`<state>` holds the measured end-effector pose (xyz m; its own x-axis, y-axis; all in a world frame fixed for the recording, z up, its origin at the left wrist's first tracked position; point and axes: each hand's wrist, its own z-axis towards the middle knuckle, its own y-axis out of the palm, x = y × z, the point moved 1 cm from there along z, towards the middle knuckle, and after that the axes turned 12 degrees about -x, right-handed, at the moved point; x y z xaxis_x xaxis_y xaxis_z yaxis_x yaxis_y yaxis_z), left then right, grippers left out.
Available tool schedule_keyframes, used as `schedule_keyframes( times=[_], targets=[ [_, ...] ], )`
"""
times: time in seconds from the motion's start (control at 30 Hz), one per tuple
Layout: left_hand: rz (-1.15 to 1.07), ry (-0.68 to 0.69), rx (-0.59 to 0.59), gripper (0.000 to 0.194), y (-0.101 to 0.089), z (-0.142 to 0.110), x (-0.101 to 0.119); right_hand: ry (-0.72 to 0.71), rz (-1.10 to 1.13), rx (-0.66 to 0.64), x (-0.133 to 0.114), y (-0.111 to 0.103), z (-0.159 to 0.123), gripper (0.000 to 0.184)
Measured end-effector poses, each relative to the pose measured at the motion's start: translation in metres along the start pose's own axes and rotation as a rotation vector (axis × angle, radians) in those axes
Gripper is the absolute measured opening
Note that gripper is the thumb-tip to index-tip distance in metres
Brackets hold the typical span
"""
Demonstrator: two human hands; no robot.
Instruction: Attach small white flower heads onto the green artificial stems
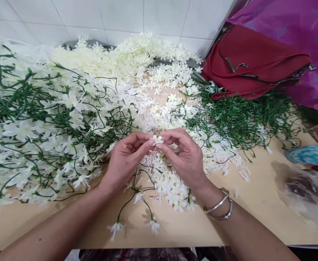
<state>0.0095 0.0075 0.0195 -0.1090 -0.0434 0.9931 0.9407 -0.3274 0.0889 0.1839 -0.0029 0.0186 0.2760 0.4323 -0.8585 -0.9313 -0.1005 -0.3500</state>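
A small white artificial flower (157, 140) is pinched between the fingertips of both hands, over the middle of the table. My left hand (130, 156) grips it from the left and my right hand (183, 154) from the right, thumbs toward each other. Below my left hand hangs or lies a green branching stem (135, 188) with white blossoms at its tips; whether it joins the held flower is hidden. Loose white flower heads (172, 186) lie beneath my right hand.
White flowers on green stems (47, 119) are heaped at the left. Cream flower heads (137, 54) pile against the tiled wall. Green stems (243, 116) lie at the right below a red bag (251, 61). Plastic wrapping (308, 192) rests on the table (256, 214).
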Motion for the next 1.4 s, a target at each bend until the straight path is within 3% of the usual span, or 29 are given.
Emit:
schedule_keyframes(
  times=[0.17, 0.37, 0.6, 0.77, 0.83, 0.9, 1.07, 1.2, 1.4],
  targets=[
    [-0.019, -0.015, -0.03, 0.027, 0.0, 0.0, 0.001, -0.186, -0.245, -0.005, -0.005, -0.005, 0.002, 0.014],
    [-0.005, -0.003, -0.016, 0.028, 0.001, 0.001, -0.001, -0.175, -0.324, -0.05, -0.003, -0.005, 0.003, 0.013],
    [0.067, 0.071, 0.006, 0.015, 0.003, -0.001, -0.001, 0.095, -0.021, -0.048, -0.003, -0.002, 0.004, 0.01],
    [0.089, 0.028, 0.0, 0.021, 0.004, -0.002, -0.002, 0.285, 0.209, -0.044, -0.001, 0.003, 0.003, 0.008],
    [0.053, -0.012, -0.013, 0.025, 0.003, 0.0, -0.003, 0.225, 0.117, -0.004, -0.004, 0.004, 0.002, 0.004],
    [0.006, -0.045, -0.024, 0.028, 0.002, 0.002, -0.004, 0.078, -0.066, 0.032, -0.008, 0.004, 0.0, 0.01],
    [-0.066, -0.072, -0.015, 0.026, -0.002, 0.002, -0.004, -0.174, -0.356, -0.051, -0.009, 0.004, -0.002, 0.019],
    [-0.072, -0.048, -0.047, 0.022, -0.002, 0.002, -0.005, -0.186, -0.365, -0.046, -0.008, 0.001, -0.001, 0.018],
    [-0.017, -0.012, -0.023, 0.021, 0.0, 0.002, -0.004, 0.001, -0.15, -0.009, -0.008, -0.002, 0.003, 0.012]
  ],
)
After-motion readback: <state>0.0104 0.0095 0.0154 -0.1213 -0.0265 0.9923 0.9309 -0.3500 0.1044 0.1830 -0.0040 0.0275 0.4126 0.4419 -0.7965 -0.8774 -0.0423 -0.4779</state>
